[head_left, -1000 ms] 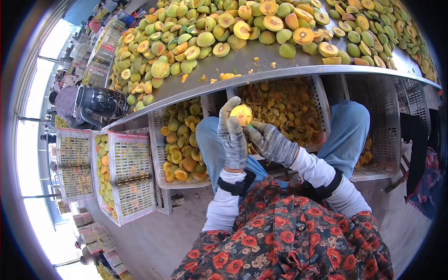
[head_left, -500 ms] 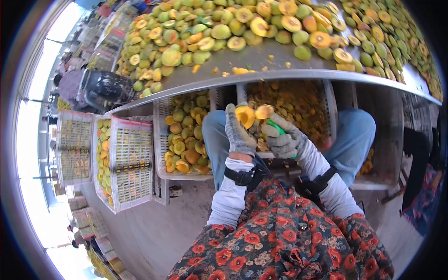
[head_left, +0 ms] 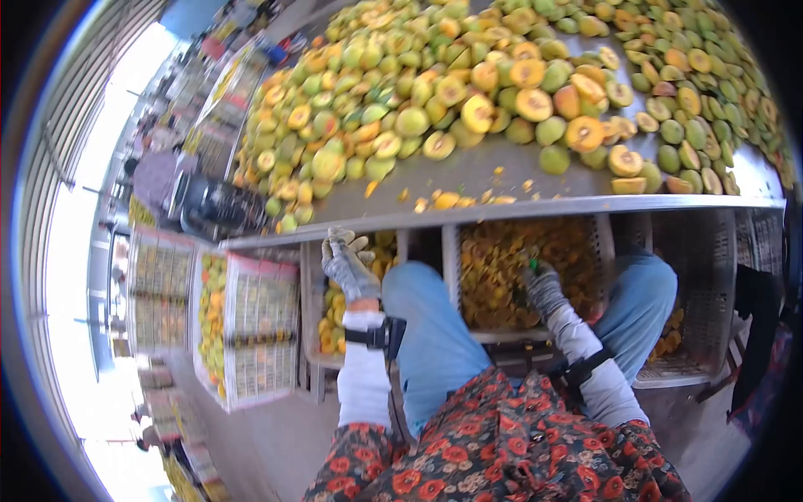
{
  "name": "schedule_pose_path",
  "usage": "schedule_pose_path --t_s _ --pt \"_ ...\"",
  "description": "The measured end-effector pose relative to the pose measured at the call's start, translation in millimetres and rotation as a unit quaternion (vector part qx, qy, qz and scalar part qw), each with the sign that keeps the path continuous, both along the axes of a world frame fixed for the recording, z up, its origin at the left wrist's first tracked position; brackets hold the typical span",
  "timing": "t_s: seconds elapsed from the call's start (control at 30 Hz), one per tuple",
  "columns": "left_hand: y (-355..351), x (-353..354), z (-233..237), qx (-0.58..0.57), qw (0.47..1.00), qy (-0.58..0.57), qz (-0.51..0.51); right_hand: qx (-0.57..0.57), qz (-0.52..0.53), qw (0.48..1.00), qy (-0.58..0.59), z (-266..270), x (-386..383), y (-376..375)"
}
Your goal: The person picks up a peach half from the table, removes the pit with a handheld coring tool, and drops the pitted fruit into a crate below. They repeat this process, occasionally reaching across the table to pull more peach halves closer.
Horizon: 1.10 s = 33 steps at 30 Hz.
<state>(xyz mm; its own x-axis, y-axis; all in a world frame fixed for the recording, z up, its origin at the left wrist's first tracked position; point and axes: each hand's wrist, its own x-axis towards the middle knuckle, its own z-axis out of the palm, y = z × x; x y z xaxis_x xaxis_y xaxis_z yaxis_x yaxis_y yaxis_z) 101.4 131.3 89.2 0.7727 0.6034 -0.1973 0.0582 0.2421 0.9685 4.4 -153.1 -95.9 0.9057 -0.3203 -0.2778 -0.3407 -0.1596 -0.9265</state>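
My left hand, in a grey glove, is over the left crate of halved yellow fruit, which look like peaches. Its fingers are apart and no fruit shows in it. My right hand, also gloved, is above the middle crate, which holds small orange-yellow pieces. Its fingers are closed round a small green-handled tool; the tool's working end is too blurred to make out.
A metal table with heaped fruit halves spans the front. White crates with fruit stand at the left. A dark crate stands right of my knee. A black container and a person in a purple top are at the far left.
My left hand has moved left from my lap to the left crate and released the hollowed fruit half. My right hand has shifted right and down, still with the green-handled tool. The view has tilted.
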Motion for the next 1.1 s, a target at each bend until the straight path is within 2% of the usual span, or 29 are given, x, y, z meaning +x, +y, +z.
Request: schedule_pose_path --t_s 0.03,0.07,0.1,0.17,0.2,0.27,0.3,0.33,0.37,0.4,0.47,0.53,0.6,0.63,0.67,0.7,0.73,0.8,0.87,0.9,0.93,1.0,1.07,1.1 --pt "-24.7 10.8 19.4 -0.004 1.0 -0.005 -0.02 -0.004 0.003 0.999 0.05 3.6 2.0 0.9" --pt "-51.2 17.0 38.6 0.066 0.987 0.001 -0.148 -0.052 0.018 0.996 0.074 4.9 3.5 2.6" --pt "-75.4 23.6 51.0 0.137 0.953 0.005 -0.269 -0.049 0.024 0.998 0.021 -24.0 3.2 8.2" --pt "-126.7 53.5 62.4 0.329 0.845 -0.007 -0.422 0.017 -0.011 0.999 -0.045 -10.5 4.2 20.1" --pt "-140.9 77.7 47.2 0.474 0.759 -0.131 -0.426 0.006 0.01 0.998 -0.067 -42.0 2.5 25.1" --pt "-178.7 111.7 51.0 0.678 0.615 -0.176 -0.362 0.026 0.021 0.997 -0.071 -21.5 -0.6 22.5" --pt "-187.5 127.4 46.1 0.68 0.611 -0.185 -0.361 0.033 0.041 0.998 -0.021 8.8 -4.5 15.8" --pt "-194.7 145.4 37.0 0.762 0.504 -0.157 -0.376 0.039 0.059 0.997 0.03 30.1 -5.3 9.6" --pt "-205.4 157.6 37.4 0.83 0.387 -0.126 -0.382 0.038 0.049 0.998 0.023 34.4 -4.0 5.9" --pt "-210.2 164.3 35.9 0.83 0.383 -0.135 -0.383 0.051 0.036 0.998 0.026 37.6 -5.1 2.9" --pt "-208.0 164.3 36.7 0.829 0.317 -0.072 -0.455 0.065 0.018 0.997 0.031 44.8 -4.4 -6.2" --pt "-198.6 166.9 45.3 0.818 0.217 0.004 -0.533 0.111 0.0 0.994 0.023 52.6 -1.4 -9.7" --pt "-200.1 145.2 80.6 0.794 0.104 0.106 -0.589 0.108 -0.009 0.994 0.022 53.9 -2.3 -7.3" --pt "-219.0 131.6 110.7 0.756 0.137 0.219 -0.602 0.07 0.028 0.996 0.041 60.0 -2.6 -5.9" --pt "-227.0 129.7 116.4 0.758 0.142 0.221 -0.597 0.032 0.068 0.995 0.06 69.4 -1.6 -4.6" --pt "-232.4 128.9 120.0 0.799 0.249 0.096 -0.538 0.082 0.081 0.99 0.08 87.0 -2.5 -6.1" --pt "-239.9 129.7 120.1 0.815 0.348 -0.033 -0.463 0.079 0.084 0.99 0.077 84.2 -0.7 0.2" --pt "-281.0 152.3 104.8 0.753 0.411 -0.219 -0.464 0.098 0.099 0.989 0.046 70.5 -6.8 3.7" --pt "-339.5 160.4 87.4 0.768 0.353 -0.309 -0.437 0.108 0.088 0.988 0.066 87.1 -4.9 -5.4" --pt "-368.2 166.0 81.1 0.766 0.334 -0.283 -0.472 0.046 0.092 0.993 0.062 56.1 -3.9 -1.7" --pt "-396.3 173.1 78.4 0.762 0.31 -0.259 -0.506 0.069 0.051 0.995 0.047 42.0 -3.7 -1.6" --pt "-439.5 186.5 74.5 0.783 0.246 -0.151 -0.551 0.027 0.013 0.998 0.056 40.5 -1.3 -14.4" --pt "-446.4 182.5 70.6 0.77 0.284 -0.155 -0.55 0.008 -0.004 0.997 0.073 38.2 2.9 -14.9" --pt "-439.6 184.6 70.0 0.762 0.259 -0.137 -0.577 -0.004 -0.003 0.997 0.081 36.4 1.1 -17.7"
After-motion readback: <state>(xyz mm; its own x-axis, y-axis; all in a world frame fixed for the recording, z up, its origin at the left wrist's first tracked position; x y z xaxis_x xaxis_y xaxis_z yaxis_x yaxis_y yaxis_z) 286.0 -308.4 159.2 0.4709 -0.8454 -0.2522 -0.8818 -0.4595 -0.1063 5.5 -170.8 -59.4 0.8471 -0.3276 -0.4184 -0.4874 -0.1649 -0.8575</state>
